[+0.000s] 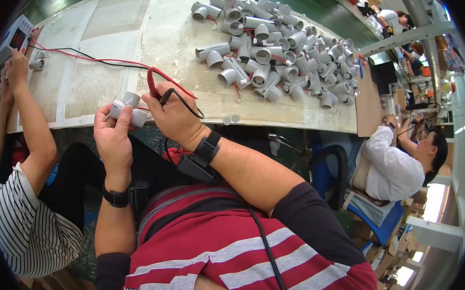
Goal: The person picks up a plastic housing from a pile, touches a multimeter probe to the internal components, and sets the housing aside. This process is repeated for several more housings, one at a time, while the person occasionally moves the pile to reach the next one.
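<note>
Fingers of L hand [113, 139] clamped on grey pipe piece [131, 99] at table's [170, 33] near edge. R hand [177, 118], just beside, curled round red probe [151, 83] & black probe [166, 95]; can't tell if tips touch pc. Pile of similar pipe pcs [262, 55] covers surface twd R edge.

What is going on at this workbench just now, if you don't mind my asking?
The person's left hand holds a grey, tubular plastic piece at the table edge. The right hand, close beside it, grips a red probe lead and a black probe lead; their tips are hidden. Both leads run left toward a white box with a dark display, where a co-worker's hand rests. Many similar grey pieces lie heaped on the worn, whitish table.
</note>
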Tool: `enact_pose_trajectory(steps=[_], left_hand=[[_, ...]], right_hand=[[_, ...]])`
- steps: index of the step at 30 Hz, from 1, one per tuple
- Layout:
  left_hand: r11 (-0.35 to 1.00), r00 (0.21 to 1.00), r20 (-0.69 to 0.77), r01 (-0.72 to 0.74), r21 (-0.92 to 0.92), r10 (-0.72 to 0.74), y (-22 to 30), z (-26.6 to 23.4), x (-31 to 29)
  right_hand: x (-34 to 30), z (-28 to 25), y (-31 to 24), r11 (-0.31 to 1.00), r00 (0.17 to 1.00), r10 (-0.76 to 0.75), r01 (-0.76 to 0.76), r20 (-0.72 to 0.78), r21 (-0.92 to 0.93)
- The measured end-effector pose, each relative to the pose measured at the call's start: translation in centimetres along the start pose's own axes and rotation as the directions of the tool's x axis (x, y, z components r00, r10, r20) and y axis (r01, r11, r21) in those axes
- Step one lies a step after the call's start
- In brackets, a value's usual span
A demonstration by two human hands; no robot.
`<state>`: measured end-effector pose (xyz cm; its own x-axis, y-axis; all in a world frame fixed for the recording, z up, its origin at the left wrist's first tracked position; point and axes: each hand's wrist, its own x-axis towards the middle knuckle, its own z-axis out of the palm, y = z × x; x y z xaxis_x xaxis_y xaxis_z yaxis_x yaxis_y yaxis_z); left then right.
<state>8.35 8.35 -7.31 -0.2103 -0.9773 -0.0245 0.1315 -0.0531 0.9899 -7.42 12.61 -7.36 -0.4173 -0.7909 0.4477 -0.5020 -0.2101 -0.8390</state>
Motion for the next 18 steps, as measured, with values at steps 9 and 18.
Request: enact_pose_trajectory(steps=[9,18], left_hand=[[1.0,1.0,0.005,0.012,-0.002,-0.012,0.0,0.0,0.3],[0.997,0.998,0.005,0.07,-0.022,-0.07,0.7,-0.2,0.3]], right_hand=[[0.2,-0.1,-0.2,1.0,1.0,0.02,-0.02,0.005,-0.002],[0.8,0.6,-0.4,0.996,0.996,-0.075,0.072,-0.044,-0.06]])
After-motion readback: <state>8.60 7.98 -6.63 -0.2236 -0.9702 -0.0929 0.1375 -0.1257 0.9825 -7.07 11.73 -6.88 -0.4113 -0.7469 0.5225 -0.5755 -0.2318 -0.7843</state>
